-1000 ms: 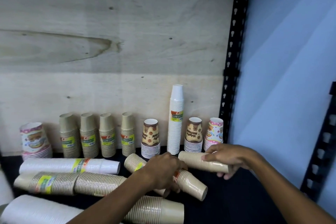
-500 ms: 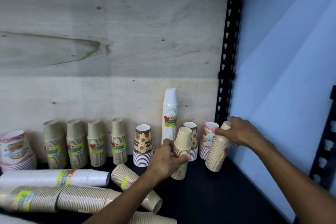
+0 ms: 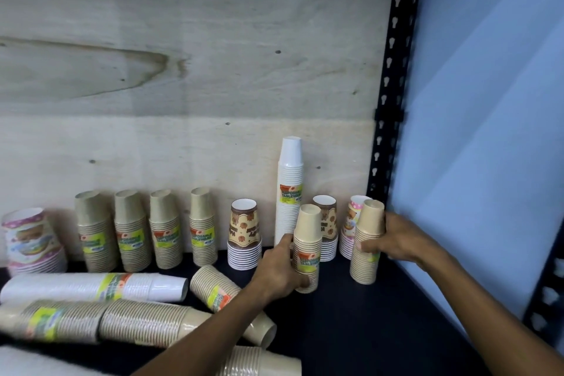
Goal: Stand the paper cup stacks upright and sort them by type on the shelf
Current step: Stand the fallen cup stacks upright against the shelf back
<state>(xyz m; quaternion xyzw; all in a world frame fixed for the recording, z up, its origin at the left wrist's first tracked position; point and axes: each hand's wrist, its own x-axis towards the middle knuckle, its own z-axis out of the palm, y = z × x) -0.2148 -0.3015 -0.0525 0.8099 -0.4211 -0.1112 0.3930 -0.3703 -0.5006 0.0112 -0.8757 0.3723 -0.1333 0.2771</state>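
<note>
- It looked like a shop's stockroom or storage shelf: a black slotted steel upright point(image 3: 393, 70) framed a plywood back panel point(image 3: 189, 70).
- Many packaged stacks of disposable cups point(image 3: 201, 229), each with a retail label, stood and lay on the dark shelf board point(image 3: 366, 330).

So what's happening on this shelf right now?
A person is sorting paper cup stacks. The left hand grips one kraft stack and the right hand grips another kraft stack, both standing upright in front of the back row. Four kraft stacks already stand by the wall. A white stack and more kraft ones lie on their sides.
</note>
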